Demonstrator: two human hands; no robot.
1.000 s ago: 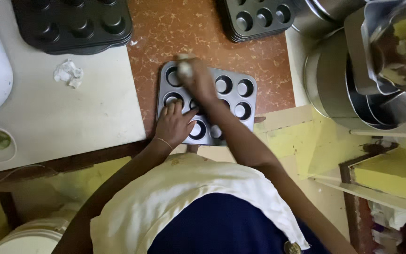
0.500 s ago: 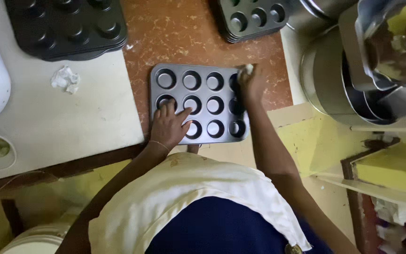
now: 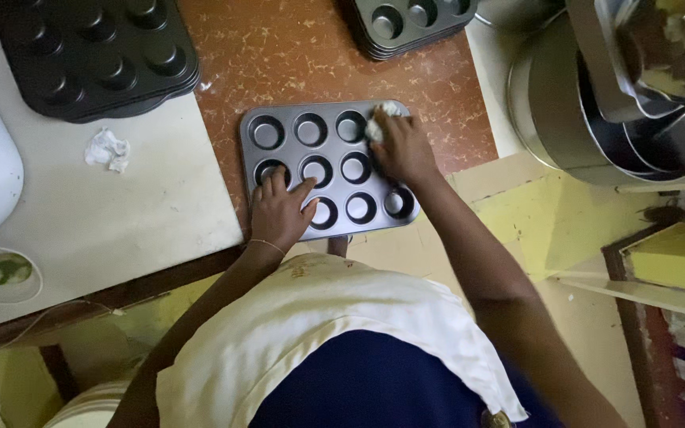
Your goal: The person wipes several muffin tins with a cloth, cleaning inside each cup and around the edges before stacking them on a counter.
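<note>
The muffin tray [image 3: 328, 169] lies on the speckled brown counter [image 3: 279, 55], long axis left to right. The right hand [image 3: 403, 147] — fingers curled shut on a white wad [image 3: 383, 120] — sits at the far-right cups, the wad beyond its fingertips. The left hand [image 3: 280, 208] presses flat, fingers spread, on the near-left corner.

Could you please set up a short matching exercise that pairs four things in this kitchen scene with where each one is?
Things:
1. left hand
2. right hand
3. crumpled paper
4. metal pots

Places:
A. lying on the pale counter
B. stacked at the far right
C. flat on the muffin tray's near left corner
D. pressing a white wad at the tray's far right cups

Pairs: 1-C, 2-D, 3-A, 4-B
</note>
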